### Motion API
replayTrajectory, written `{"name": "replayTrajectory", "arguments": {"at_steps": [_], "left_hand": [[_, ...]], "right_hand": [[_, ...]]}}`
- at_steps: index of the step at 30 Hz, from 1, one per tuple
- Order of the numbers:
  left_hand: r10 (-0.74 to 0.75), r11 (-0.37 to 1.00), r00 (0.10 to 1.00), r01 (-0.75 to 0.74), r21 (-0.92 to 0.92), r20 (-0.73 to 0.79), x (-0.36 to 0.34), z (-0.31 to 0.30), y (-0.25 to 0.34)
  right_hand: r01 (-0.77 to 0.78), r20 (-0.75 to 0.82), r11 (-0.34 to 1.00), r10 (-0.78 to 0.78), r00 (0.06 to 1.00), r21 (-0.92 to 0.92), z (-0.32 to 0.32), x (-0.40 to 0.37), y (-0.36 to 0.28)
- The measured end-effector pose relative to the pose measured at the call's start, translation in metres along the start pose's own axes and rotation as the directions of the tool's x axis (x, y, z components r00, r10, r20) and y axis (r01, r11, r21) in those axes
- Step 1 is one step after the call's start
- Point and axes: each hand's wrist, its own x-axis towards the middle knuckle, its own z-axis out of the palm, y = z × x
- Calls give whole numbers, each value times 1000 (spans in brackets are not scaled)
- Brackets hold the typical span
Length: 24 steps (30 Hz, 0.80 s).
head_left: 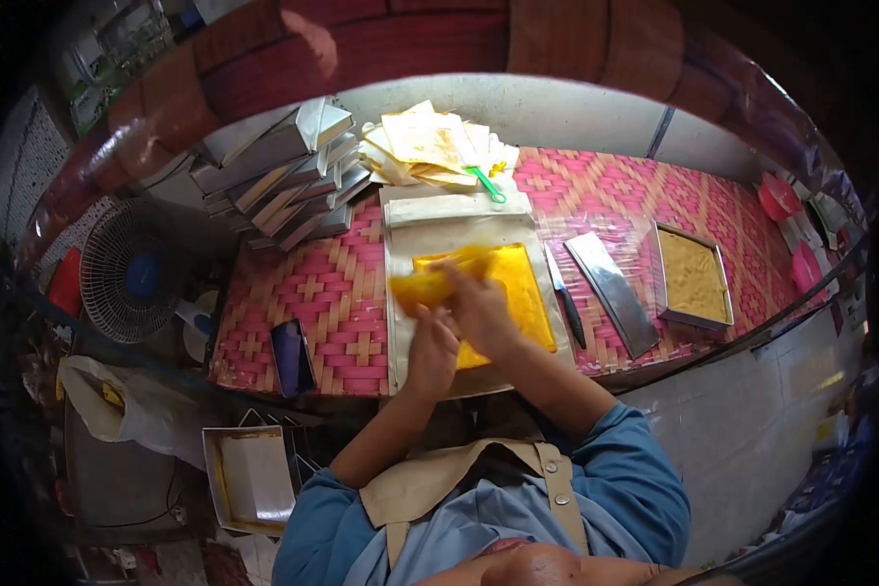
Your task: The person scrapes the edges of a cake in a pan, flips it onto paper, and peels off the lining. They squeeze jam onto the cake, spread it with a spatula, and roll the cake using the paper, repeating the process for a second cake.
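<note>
A flat yellow square sheet, apparently cake (523,293), lies on pale paper (459,227) in the middle of the table. Above its left part is a soft-looking yellow piece (422,289), smeared by motion; its exact kind does not show. My right hand (483,311) is closed around the right side of this piece. From below, my left hand (434,344) has its fingers bent together against the piece. A knife (565,295) with a black handle rests just right of the paper. Beside it lies a long flat metal plate (612,293).
A metal pan (727,314) of tan batter or cake stands at right. Stacked metal pans (298,186), peeled papers (425,137) and a green-handled tool (488,186) are at the back. A phone (291,358) lies left, near a fan (127,264). Another pan (256,479) sits below the table edge.
</note>
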Motion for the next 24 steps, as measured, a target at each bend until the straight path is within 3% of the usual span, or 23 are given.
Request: {"name": "replayTrajectory", "arguments": {"at_steps": [1,2,3,4,5,6,7,8,9,10,11,12,14,15,17,18,19,20,21,23,24], "left_hand": [[40,988,996,-52,-143,-84,11,2,4],[114,983,984,-132,-126,-138,21,-2,17],[155,976,985,-164,-145,-71,31,-17,29],[193,967,967,-216,-132,-164,44,-39,38],[288,940,895,-332,-80,-341,50,-32,53],[463,886,819,-439,149,-340,61,-50,60],[575,794,727,-384,471,-376,71,-76,64],[689,626,626,-260,736,-365,77,-103,66],[695,622,620,-263,737,-365,77,-129,71],[595,288,778,26,957,-200,73,-152,76],[400,-169,907,211,963,-128,68,-165,77],[409,-170,904,210,963,-124,60,-169,73],[327,-466,939,65,882,104,51,-170,57],[332,-467,938,72,882,99,55,-174,52],[332,-558,900,-55,828,283,56,-171,44],[346,-554,901,-29,832,262,50,-170,38],[189,-328,981,17,945,48,42,-132,48],[-23,-91,992,121,988,-123,36,-102,59],[-11,-87,989,147,985,-149,33,-87,67],[78,-240,995,74,968,-57,35,-70,82],[179,-198,984,28,980,8,43,-81,88]], "right_hand": [[-76,119,997,73,990,20,13,0,1],[-56,305,994,23,952,98,15,11,12],[-74,382,997,65,922,9,10,23,15],[-85,453,993,114,884,-83,9,37,10],[-6,471,964,136,871,-267,1,53,2],[105,447,930,69,892,-353,-17,85,7],[155,310,824,26,950,-544,-34,118,3],[291,192,620,-222,956,-729,-59,159,11],[373,210,292,-466,860,-881,-75,174,-3],[331,190,132,-602,776,-934,-98,196,-4],[216,133,55,-634,762,-975,-121,217,-2],[19,-18,60,-566,824,-998,-136,230,-6],[-106,-130,78,-463,877,-991,-151,230,-13],[-110,-125,59,-445,887,-992,-151,226,-17],[-102,-105,29,-412,905,-994,-155,227,-16],[-104,-129,78,-465,876,-992,-155,228,-14],[-99,-151,128,-514,845,-987,-155,231,-11],[-81,-131,120,-496,858,-989,-158,236,-11],[-84,-153,165,-473,868,-983,-165,241,-13],[-103,-183,206,-420,889,-973,-171,244,-18],[-120,-193,202,-392,900,-972,-174,240,-23]]}}
